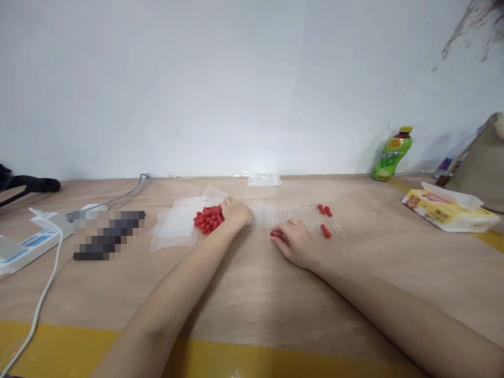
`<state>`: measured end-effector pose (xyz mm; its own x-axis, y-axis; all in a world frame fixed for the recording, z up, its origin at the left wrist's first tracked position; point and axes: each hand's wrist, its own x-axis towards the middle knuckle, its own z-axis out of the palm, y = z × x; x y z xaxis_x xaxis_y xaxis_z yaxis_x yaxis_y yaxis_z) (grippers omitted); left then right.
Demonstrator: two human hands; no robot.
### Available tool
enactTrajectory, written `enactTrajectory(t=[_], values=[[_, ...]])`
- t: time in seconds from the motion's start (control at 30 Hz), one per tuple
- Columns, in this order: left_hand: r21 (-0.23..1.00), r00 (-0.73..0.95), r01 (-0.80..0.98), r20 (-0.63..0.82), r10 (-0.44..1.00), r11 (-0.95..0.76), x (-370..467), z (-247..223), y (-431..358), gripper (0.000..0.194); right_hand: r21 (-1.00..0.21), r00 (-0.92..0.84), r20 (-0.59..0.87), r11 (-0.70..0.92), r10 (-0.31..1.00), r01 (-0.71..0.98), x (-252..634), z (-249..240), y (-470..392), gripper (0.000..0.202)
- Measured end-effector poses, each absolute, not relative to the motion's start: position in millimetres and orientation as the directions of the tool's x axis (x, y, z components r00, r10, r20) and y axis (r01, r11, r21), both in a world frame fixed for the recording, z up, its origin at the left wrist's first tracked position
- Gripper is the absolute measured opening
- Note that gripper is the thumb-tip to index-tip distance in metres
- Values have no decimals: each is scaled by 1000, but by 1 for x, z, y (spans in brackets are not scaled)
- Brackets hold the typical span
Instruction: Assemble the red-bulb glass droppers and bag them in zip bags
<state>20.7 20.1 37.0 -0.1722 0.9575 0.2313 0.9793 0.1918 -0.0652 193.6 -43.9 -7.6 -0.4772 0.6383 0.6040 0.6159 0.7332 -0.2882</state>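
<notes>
My left hand (237, 212) is at the right edge of a heap of red rubber dropper bulbs (208, 220). Its fingers bend down and their tips are hidden, so I cannot make out whether it holds a bulb. My right hand (296, 242) rests low over the table, thumb and fingers closed around a red rubber bulb (277, 236). Between and behind the hands lies a row of clear glass dropper tubes (269, 214), side by side. Right of the row are a few red-bulbed droppers (328, 211), and another red bulb (325, 231) lies nearer to me.
Clear plastic bags (177, 218) lie left of the heap, another bag (263, 180) by the wall. Leftward are a pixelated dark object (110, 236) and a power strip (33, 247) with cables. A green bottle (392, 155), a tissue pack (449, 212) and a beige bag (478, 168) stand right.
</notes>
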Motion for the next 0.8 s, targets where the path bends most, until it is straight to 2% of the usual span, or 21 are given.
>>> enactTrajectory(t=[0.23, 0.4, 0.5, 0.57, 0.63, 0.8], values=[[-8, -195, 979, 226, 954, 202, 21, 35, 24, 29, -277, -472, 617, 735, 629, 619, 194, -9, -43, 10], [32, -130, 992, 271, 954, 125, 20, 40, 14, 26, -272, -452, 659, 751, 601, 602, 193, -10, -41, 16], [59, 21, 997, 362, 932, -45, 15, 41, -5, 23, -274, -433, 689, 762, 581, 587, 194, -9, -41, 16], [149, 255, 921, 472, 844, -361, 8, 37, -20, 18, -286, -431, 684, 760, 588, 584, 194, -7, -42, 15], [222, 384, 808, 504, 774, -546, 0, 29, -33, 15, -305, -430, 671, 753, 604, 583, 195, -5, -43, 14], [277, 465, 682, 550, 693, -677, -15, 7, -51, 19, -373, -444, 639, 758, 628, 536, 195, -3, -42, 14]])
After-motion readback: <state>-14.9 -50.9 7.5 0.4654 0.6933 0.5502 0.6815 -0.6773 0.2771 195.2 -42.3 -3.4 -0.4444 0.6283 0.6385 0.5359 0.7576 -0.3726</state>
